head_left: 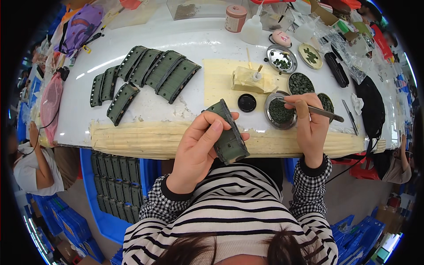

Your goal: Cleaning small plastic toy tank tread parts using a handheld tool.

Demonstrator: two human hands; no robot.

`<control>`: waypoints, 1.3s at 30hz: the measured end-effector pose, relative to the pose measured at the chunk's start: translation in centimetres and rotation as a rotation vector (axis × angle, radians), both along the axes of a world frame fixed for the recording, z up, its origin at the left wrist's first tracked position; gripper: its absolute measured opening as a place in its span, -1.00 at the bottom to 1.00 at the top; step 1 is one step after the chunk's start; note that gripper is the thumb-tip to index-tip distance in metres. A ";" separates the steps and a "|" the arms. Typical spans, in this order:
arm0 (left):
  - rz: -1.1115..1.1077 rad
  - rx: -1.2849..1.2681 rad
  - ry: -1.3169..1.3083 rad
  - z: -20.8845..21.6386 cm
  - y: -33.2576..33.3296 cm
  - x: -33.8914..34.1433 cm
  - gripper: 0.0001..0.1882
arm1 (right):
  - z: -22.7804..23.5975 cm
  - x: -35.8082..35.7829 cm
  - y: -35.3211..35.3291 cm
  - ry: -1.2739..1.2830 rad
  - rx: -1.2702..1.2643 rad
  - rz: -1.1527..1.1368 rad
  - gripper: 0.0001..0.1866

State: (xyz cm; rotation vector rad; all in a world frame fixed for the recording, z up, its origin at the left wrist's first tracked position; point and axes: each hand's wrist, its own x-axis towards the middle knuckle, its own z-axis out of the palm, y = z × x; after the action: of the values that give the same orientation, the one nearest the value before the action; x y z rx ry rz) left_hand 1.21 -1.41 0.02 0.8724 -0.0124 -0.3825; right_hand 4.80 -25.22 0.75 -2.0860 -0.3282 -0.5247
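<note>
My left hand (198, 148) grips a curved dark green panel (229, 139) with a raised grey strip along its edge, held up in front of my striped top. In my right hand (310, 128) is a pair of metal tweezers (324, 112). Their tips reach over a round metal dish (267, 115) of small dark green bits (281, 114). Whether the tips pinch a bit is too small to tell. Just left of the dish lies a round black cap (247, 103). Behind it, a small bottle (256, 77) sits in a yellowish taped block (242, 81).
Several similar green panels (173, 76) lie at the left of the white table (145, 106). More dishes of green pieces (301, 84) stand at the right, near a black case (336, 70). A blue crate (106, 216) of panels is below left. People sit at both sides.
</note>
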 end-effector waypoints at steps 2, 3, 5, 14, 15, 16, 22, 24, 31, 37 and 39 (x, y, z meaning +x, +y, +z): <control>-0.041 0.039 -0.012 0.1 -0.2 0.1 -0.78 | 1.1 -0.6 0.7 -0.031 0.019 0.097 -0.87; -0.067 0.045 -0.007 0.3 -0.3 0.2 -0.77 | 2.0 -0.9 1.1 -0.062 -0.013 0.158 -0.88; -0.113 0.062 -0.002 0.6 -0.6 0.3 -0.76 | 3.0 -1.4 2.2 -0.122 -0.033 0.287 -0.90; -0.176 -0.140 0.031 0.0 -0.9 0.5 -0.73 | 3.3 -1.8 4.5 -0.175 -0.080 0.416 -0.83; -0.162 -0.115 0.020 -0.2 -0.9 0.5 -0.73 | 3.2 -1.9 4.7 -0.185 -0.103 0.414 -0.83; -0.149 -0.089 0.009 -0.3 -1.0 0.5 -0.73 | 3.2 -2.0 4.7 -0.180 -0.091 0.416 -0.83; -0.202 -0.101 0.043 -0.3 -0.5 0.3 -0.72 | 2.8 -2.3 4.5 -0.033 0.152 0.445 -0.85; -0.193 -0.090 0.073 0.1 -0.8 0.2 -0.71 | 2.9 -2.1 4.3 0.018 0.135 0.467 -0.85; -0.181 0.017 0.063 -0.4 -0.8 0.1 -0.68 | 2.9 -2.2 4.5 0.057 0.148 0.480 -0.85; -0.184 0.029 0.057 -0.2 -0.7 0.1 -0.68 | 2.8 -2.1 4.6 0.018 0.137 0.485 -0.86; -0.178 0.029 0.048 -0.2 -0.8 0.1 -0.68 | 2.8 -2.0 4.6 0.001 0.126 0.486 -0.86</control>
State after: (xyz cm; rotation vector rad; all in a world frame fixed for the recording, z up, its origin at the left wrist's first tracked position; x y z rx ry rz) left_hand 1.34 -2.22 -0.22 0.8929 -0.0408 -0.5710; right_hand 2.81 -20.64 3.53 -1.7993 -0.7560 -0.2434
